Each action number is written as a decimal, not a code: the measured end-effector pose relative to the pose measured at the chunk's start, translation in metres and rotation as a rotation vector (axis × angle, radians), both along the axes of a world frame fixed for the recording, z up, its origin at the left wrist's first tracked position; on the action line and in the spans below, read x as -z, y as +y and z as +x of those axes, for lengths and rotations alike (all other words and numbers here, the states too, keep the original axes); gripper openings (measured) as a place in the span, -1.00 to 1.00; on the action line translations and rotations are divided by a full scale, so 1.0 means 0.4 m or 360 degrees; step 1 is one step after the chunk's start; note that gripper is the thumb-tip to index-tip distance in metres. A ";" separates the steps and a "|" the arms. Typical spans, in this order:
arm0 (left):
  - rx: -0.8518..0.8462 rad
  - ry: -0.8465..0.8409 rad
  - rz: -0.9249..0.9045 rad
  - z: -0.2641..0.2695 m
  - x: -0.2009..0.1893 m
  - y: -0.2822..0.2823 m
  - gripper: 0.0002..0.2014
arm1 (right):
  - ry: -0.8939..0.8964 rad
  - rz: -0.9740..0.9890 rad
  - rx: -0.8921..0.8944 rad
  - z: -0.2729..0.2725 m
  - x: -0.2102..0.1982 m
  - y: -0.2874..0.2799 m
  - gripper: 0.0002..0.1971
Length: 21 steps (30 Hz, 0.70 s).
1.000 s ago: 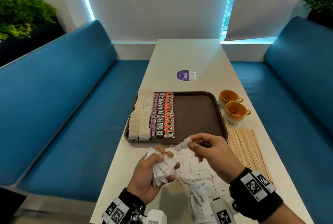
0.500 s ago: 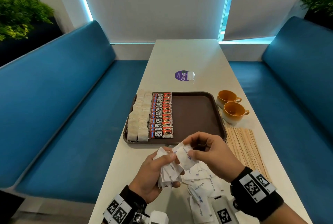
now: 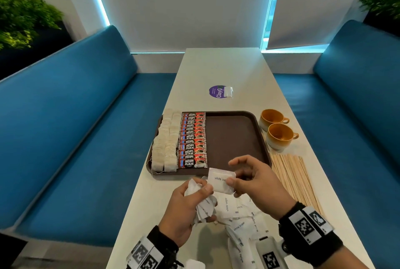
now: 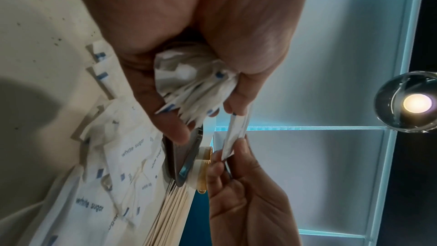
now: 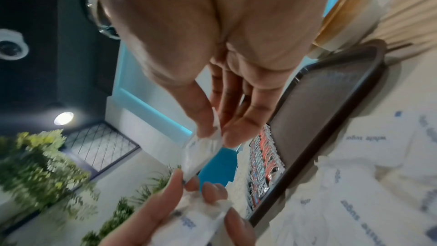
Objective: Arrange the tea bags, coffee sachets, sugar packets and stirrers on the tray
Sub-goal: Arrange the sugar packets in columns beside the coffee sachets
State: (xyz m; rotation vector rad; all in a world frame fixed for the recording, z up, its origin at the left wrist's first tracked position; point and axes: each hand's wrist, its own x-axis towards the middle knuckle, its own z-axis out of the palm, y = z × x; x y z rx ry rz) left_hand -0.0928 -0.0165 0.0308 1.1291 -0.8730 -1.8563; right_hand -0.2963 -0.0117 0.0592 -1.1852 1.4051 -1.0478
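Note:
My left hand (image 3: 194, 199) grips a crumpled bunch of white sugar packets (image 4: 196, 83) just above the table's near end. My right hand (image 3: 240, 179) pinches one white sugar packet (image 3: 220, 180) by its right edge between thumb and forefinger, held flat beside the left hand's thumb. More sugar packets (image 3: 240, 219) lie loose under both hands. The brown tray (image 3: 233, 139) sits just beyond, with two columns of tea bags (image 3: 165, 143) at its left and a column of red coffee sachets (image 3: 192, 139) next to them. Wooden stirrers (image 3: 294, 178) lie in a row right of the tray.
Two orange cups (image 3: 279, 132) stand at the tray's right, beyond the stirrers. A purple sticker with a small clear holder (image 3: 220, 91) sits further up the white table (image 3: 223, 67). Blue benches (image 3: 65, 117) flank both sides. The tray's right half is bare.
My right hand has drawn one sugar packet out of the pile, turned it flat and brought it beside the left hand's bunch. The left hand has risen slightly with its bunch.

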 end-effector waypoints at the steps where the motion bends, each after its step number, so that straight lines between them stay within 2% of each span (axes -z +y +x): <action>1: 0.0003 -0.0021 -0.0001 0.003 -0.001 -0.003 -0.73 | -0.0013 0.0050 -0.0026 -0.003 0.001 -0.003 -0.70; 5: -0.0006 0.0005 0.0020 0.014 -0.008 -0.023 -0.75 | 0.0064 0.0090 -0.0104 -0.012 -0.010 -0.019 -0.85; 9: -0.0171 0.0225 0.0141 0.023 -0.014 -0.057 -0.81 | 0.0073 0.0076 -0.0030 -0.023 -0.037 -0.063 -0.88; 12: -0.0194 0.0421 0.0218 0.028 -0.027 -0.076 -0.87 | -0.0026 0.0059 0.0053 -0.042 -0.058 -0.124 -0.88; 16: -0.0195 0.0533 0.0265 0.033 -0.038 -0.103 -0.68 | -0.0131 0.0035 0.0207 -0.076 -0.062 -0.250 -0.85; 21: -0.0164 0.0505 0.0275 0.038 -0.023 -0.160 -0.51 | 0.0056 0.0025 0.0250 -0.103 -0.028 -0.425 -0.85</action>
